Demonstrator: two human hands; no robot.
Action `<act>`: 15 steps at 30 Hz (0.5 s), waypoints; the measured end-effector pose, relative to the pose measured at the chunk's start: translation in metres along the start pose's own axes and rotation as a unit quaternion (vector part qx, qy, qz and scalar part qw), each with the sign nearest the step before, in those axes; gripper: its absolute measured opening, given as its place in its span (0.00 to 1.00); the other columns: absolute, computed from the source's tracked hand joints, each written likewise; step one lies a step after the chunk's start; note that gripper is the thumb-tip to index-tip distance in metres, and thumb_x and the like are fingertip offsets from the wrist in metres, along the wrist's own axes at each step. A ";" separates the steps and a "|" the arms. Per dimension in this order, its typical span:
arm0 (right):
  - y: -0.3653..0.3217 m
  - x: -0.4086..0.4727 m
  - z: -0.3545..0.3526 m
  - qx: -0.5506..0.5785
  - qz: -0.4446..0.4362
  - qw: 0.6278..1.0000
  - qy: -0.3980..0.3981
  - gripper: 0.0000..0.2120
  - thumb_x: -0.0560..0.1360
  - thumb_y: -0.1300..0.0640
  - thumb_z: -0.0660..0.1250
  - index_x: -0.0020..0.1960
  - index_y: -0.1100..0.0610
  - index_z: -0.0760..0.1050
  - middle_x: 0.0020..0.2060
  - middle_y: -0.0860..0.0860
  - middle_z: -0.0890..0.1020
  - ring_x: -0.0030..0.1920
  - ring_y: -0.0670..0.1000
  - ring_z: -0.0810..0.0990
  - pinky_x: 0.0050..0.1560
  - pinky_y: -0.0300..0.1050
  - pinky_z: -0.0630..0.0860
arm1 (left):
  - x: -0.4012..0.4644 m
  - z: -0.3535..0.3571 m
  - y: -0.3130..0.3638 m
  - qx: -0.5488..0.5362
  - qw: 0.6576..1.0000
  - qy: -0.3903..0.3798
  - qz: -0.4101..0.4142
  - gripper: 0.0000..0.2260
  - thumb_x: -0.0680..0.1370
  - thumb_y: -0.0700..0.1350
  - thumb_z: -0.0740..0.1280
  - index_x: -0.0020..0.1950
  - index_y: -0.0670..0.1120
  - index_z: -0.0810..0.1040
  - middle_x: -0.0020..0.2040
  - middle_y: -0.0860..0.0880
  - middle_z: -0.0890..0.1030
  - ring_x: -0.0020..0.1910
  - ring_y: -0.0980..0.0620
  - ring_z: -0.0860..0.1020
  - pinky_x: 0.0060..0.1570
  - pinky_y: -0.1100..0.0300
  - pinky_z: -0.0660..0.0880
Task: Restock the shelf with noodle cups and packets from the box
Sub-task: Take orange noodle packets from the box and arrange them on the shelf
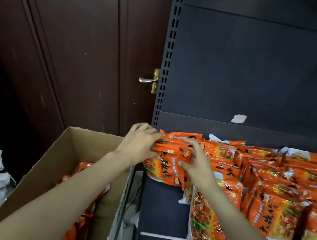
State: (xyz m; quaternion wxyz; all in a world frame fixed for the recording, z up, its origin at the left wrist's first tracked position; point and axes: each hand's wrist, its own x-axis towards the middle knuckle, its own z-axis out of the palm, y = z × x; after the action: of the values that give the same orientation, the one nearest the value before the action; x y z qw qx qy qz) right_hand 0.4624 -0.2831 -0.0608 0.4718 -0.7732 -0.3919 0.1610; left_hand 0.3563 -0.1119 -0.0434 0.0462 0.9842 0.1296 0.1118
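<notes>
Orange noodle packet on shelf, pinched between left hand, right hand.

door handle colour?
Silver lever on a brass-coloured plate; head view.

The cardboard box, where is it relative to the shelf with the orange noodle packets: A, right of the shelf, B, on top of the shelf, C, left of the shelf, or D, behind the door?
C: the open cardboard box stands left of the shelf, with orange noodle packets on the shelf to its right.
</notes>
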 end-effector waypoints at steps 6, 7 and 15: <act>0.022 0.021 0.010 -0.118 0.017 0.993 -0.009 0.28 0.69 0.63 0.73 0.67 0.52 0.69 0.56 0.49 0.74 0.58 0.47 0.73 0.54 0.32 0.65 | 0.005 0.038 0.003 0.019 0.999 -0.009 -0.031 0.23 0.73 0.55 0.69 0.67 0.55 0.70 0.61 0.54 0.74 0.64 0.51 0.64 0.59 0.57 0.62; 0.024 0.024 0.011 -0.123 0.015 0.992 -0.019 0.30 0.69 0.60 0.74 0.67 0.51 0.69 0.55 0.49 0.73 0.59 0.47 0.71 0.55 0.34 0.65 | 0.007 0.044 0.002 0.024 0.999 -0.005 -0.038 0.23 0.73 0.55 0.68 0.67 0.54 0.69 0.61 0.54 0.74 0.64 0.50 0.64 0.59 0.57 0.62; 0.044 0.049 0.019 -0.254 0.013 0.967 -0.031 0.22 0.73 0.61 0.69 0.67 0.55 0.71 0.60 0.50 0.72 0.63 0.50 0.70 0.65 0.40 0.66 | 0.017 0.073 0.002 -0.015 0.999 0.004 -0.051 0.23 0.74 0.55 0.67 0.68 0.53 0.70 0.62 0.52 0.74 0.63 0.49 0.64 0.61 0.56 0.64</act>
State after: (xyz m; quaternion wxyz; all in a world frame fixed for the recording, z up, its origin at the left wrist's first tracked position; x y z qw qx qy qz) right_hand 0.5018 -0.2454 -0.1018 0.2452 -0.8674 -0.4245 0.0858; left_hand 0.3899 -0.1137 -0.1104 0.0662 0.9750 0.1783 0.1153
